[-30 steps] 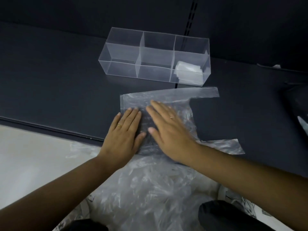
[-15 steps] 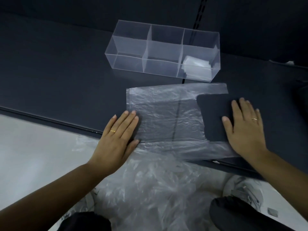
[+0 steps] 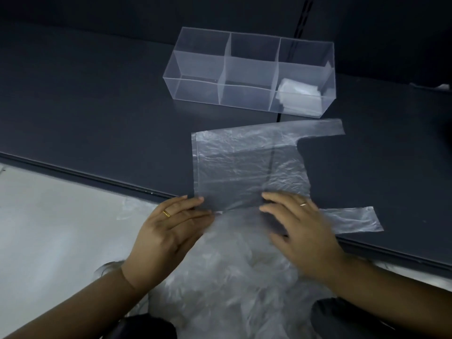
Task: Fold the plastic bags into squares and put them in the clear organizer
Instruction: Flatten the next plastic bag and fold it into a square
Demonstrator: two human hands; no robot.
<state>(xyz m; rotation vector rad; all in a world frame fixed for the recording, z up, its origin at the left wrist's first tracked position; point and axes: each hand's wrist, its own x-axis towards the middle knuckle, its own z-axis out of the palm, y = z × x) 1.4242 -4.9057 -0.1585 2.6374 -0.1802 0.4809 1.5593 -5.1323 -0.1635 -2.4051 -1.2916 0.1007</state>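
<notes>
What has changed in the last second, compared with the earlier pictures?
The right hand, which had swept right between the handles, came back to the near edge of the flat bag; the left hand stays at its near left corner. Whether the right hand grips is unclear. Bag still unfolded; clear organizer and its folded bags unchanged.

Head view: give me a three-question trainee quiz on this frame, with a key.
1. Which organizer compartment holds folded bags? A left, B middle, C right.
2. True or false: the flat bag is already folded into a square.
3. Fill in: its handles point to the person's ____.
Key: 1 C; 2 false; 3 right.
</notes>
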